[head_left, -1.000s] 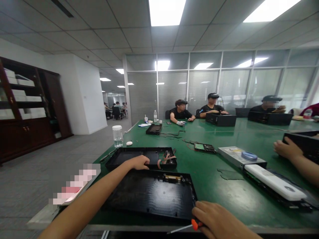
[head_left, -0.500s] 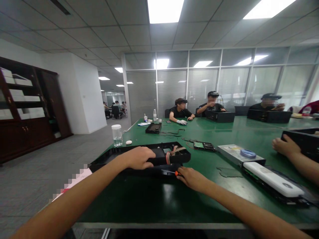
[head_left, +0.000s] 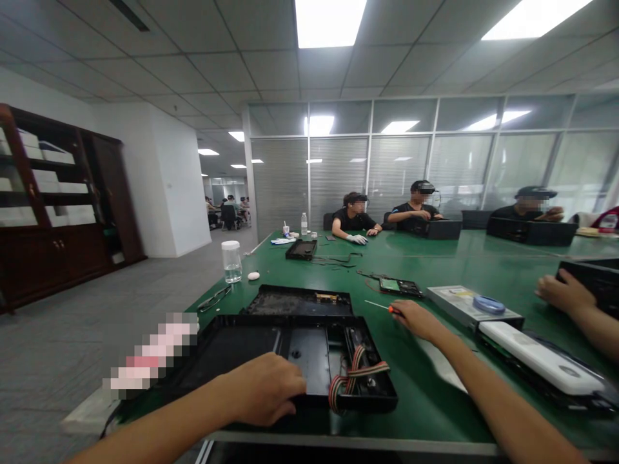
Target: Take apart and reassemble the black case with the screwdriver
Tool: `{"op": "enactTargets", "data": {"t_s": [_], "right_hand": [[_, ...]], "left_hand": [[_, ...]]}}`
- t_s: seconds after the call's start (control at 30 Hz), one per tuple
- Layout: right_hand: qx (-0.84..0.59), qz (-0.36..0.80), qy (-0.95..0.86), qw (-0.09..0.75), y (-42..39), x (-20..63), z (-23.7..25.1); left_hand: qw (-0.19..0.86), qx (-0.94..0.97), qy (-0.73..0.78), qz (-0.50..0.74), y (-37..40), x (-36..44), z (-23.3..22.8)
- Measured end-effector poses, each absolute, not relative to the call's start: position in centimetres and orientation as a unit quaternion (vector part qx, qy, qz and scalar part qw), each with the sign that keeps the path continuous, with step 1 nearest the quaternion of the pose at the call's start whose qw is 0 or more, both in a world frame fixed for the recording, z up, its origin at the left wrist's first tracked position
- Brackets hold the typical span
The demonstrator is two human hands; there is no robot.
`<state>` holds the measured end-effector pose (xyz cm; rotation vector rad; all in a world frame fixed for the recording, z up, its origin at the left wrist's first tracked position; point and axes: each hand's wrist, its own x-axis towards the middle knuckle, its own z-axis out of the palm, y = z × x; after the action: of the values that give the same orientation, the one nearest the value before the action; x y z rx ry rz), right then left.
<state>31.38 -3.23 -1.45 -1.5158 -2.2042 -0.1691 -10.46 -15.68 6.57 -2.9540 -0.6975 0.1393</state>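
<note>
A shallow black casing (head_left: 309, 351) lies near the front edge of the green table, its inner side facing up. My left hand (head_left: 268, 388) is closed over its near rim, fingertips curled and partly hidden. A striped ribbon cable (head_left: 356, 372) loops out of the casing's right end. To the right of the casing, above the table, my right hand (head_left: 416, 319) is closed around a screwdriver (head_left: 393, 310) with an orange and black handle; its thin shaft points left. Directly behind the casing lies a flat black panel (head_left: 300, 301) with a brass-coloured strip.
A clear jar (head_left: 231, 263), a white round object (head_left: 253, 276) and glasses (head_left: 215, 299) stand at the left. A metal drive (head_left: 454, 301) with a blue ring (head_left: 488, 304) and a white device (head_left: 534, 357) lie right. A co-worker's hand (head_left: 565, 290) holds another black case.
The black casing has come nearer to me with my left hand and now lies flatter, uncovering the panel behind it. My right hand has moved the screwdriver away from it, forward and right.
</note>
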Motion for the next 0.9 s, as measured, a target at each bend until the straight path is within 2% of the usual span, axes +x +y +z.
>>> {"op": "enactTargets", "data": {"t_s": [0.17, 0.3, 0.43, 0.6, 0.73, 0.83, 0.9], "right_hand": [[-0.529, 0.129, -0.765, 0.343, -4.2, 27.8, -1.4], [-0.47, 0.189, -0.813, 0.289, -5.5, 23.6, -1.7], [-0.43, 0.144, -0.859, 0.238, -6.2, 22.6, -1.7], [-0.523, 0.006, -0.842, 0.134, -5.7, 24.4, -1.9], [-0.61, -0.086, -0.786, 0.053, -4.9, 25.8, -1.9], [-0.646, -0.104, -0.755, 0.036, -4.7, 26.0, -1.9], [-0.657, -0.103, -0.746, 0.037, -4.8, 25.9, -1.8]], "left_hand": [[0.028, -0.972, -0.222, 0.071, -13.7, -10.0, 6.2], [0.017, -0.976, -0.199, 0.089, -13.3, -9.6, 6.3], [0.032, -0.975, -0.195, 0.103, -14.4, -9.6, 5.6], [0.043, -0.975, -0.194, 0.094, -13.7, -9.6, 5.3], [0.091, -0.967, -0.238, -0.01, -9.6, -9.0, 6.3], [0.141, -0.942, -0.291, -0.096, -4.9, -8.3, 6.3], [0.139, -0.935, -0.316, -0.083, -1.8, -8.1, 5.3]]}}
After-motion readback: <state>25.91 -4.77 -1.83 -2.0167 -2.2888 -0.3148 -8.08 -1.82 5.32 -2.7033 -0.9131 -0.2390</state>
